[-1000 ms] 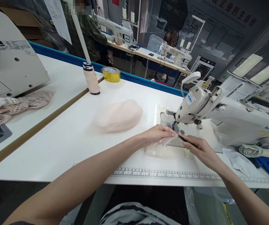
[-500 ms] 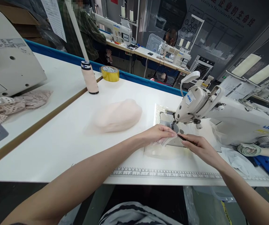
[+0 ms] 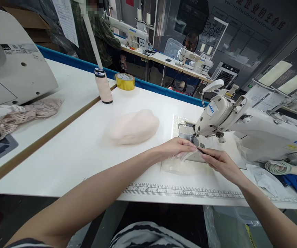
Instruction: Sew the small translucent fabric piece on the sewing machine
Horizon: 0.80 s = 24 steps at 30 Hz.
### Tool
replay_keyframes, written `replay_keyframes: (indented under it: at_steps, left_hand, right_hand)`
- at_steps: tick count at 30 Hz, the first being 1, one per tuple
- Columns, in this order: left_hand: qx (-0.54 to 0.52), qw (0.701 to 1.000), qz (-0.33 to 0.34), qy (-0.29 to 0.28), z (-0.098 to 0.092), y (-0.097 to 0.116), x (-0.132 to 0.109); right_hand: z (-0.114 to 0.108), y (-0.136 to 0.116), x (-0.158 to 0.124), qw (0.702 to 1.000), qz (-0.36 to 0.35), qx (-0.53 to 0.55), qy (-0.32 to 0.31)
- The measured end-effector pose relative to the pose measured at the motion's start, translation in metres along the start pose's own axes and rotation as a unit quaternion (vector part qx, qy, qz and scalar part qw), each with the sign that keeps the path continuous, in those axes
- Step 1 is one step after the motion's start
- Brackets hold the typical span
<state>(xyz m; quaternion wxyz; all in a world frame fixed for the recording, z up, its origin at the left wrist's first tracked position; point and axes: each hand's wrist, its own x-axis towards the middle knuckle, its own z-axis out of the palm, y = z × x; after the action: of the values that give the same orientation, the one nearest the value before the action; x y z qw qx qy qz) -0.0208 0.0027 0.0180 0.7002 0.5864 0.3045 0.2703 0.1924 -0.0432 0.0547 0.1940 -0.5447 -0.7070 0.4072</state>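
Observation:
My left hand (image 3: 181, 147) is closed in a pinch on the edge of a sheer pale fabric (image 3: 186, 156), just in front of the needle area of a white sewing machine (image 3: 213, 119). Close beside it, my right hand (image 3: 219, 161) grips a slim dark tool (image 3: 201, 151), too small to identify. The tool's tip points left and meets the fabric at my left fingertips. More of the sheer cloth spreads over the tabletop below both hands. Left of the machine lies a loose bundle of pale pink sheer fabric (image 3: 135, 128).
A pink thread cone (image 3: 103, 88) and a yellow tape roll (image 3: 124, 82) stand at the back left. Lace fabric (image 3: 42, 112) lies by another machine (image 3: 14, 65). A printed ruler (image 3: 179, 188) runs along the front edge. Beyond, a person in a checked sleeve (image 3: 109, 31) sits at another machine.
The whole view has shifted slightly, so everything appears a little further right. Both hands keep their hold on the fabric and the dark tool, with hardly any movement.

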Motion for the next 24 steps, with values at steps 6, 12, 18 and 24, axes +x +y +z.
replay_keyframes:
  at_steps: [6,12,18,24]
  left_hand:
    - [0.004,1.0,0.007,0.005,0.001,0.001,0.0]
    - [0.027,1.0,0.011,-0.002,0.001,0.0,-0.002]
    - [0.058,0.998,0.007,-0.016,0.003,0.003,-0.004]
    - [0.058,0.998,0.014,-0.013,0.002,0.001,-0.002]
  right_hand:
    - [0.002,0.001,-0.002,0.999,-0.021,-0.005,0.048]
    - [0.006,-0.008,0.002,0.984,-0.073,-0.076,0.143]
    - [0.014,-0.007,0.014,0.981,-0.069,-0.094,0.153]
    - [-0.009,-0.003,-0.011,0.979,-0.044,-0.124,0.155]
